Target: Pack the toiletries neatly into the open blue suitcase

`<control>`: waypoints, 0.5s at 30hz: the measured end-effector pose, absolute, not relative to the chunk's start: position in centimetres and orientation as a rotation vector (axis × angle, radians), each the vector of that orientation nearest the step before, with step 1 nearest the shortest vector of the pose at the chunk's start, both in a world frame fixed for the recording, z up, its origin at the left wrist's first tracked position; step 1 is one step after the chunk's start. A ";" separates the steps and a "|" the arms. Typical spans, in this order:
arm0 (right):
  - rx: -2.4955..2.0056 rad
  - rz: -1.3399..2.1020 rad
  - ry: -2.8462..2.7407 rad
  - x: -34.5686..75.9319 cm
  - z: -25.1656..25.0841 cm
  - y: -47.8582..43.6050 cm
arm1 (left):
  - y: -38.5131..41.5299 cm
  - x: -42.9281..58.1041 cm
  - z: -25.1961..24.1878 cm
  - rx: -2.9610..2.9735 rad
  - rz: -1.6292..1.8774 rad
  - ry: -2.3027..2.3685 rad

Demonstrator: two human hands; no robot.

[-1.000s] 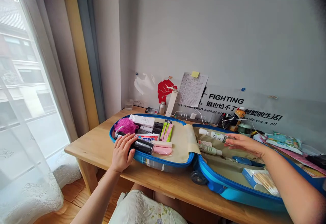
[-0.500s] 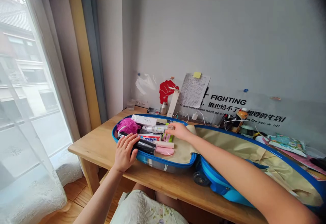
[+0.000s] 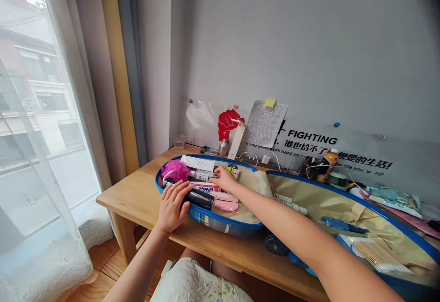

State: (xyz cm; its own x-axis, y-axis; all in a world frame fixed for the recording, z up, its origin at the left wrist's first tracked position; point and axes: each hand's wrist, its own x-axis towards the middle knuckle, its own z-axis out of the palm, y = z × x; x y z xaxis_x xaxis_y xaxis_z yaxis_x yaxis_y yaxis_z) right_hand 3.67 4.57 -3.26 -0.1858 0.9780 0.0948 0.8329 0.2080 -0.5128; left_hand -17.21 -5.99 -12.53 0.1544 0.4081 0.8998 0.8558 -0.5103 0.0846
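An open blue suitcase [image 3: 227, 222] lies on the wooden desk [image 3: 137, 192], both halves lined with beige cloth. My left hand [image 3: 173, 206] rests on the near rim of the left half, its fingers over a black bottle [image 3: 199, 198]. My right hand [image 3: 225, 179] reaches across into the left half and grips a small clear spray bottle [image 3: 202, 174], laying it among the items there. Around it lie a pink mesh sponge [image 3: 176, 171], a white box [image 3: 197, 162], a toothpaste box [image 3: 206, 185] and pink tubes [image 3: 225, 205].
The right half [image 3: 357, 201] holds a small white bottle [image 3: 290, 205], a blue item [image 3: 338, 223] and a pack of cotton swabs [image 3: 374, 255]. Bottles, cables and papers crowd the desk's back edge by the wall. A curtained window is at the left.
My right hand took the spray bottle from the right half and carried it left into the left half, lowering it among the items. My left hand stayed on the black bottle.
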 end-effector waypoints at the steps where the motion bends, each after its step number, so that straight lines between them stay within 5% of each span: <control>1: -1.687 0.497 -2.083 3.6 -3.3 4.6 | -6.0 -17.2 -12.5 -1.987 -1.324 -1.194; 15: -1.620 0.501 -2.029 7.7 1.1 5.9 | -6.0 -17.2 -12.5 -1.995 -1.322 -1.191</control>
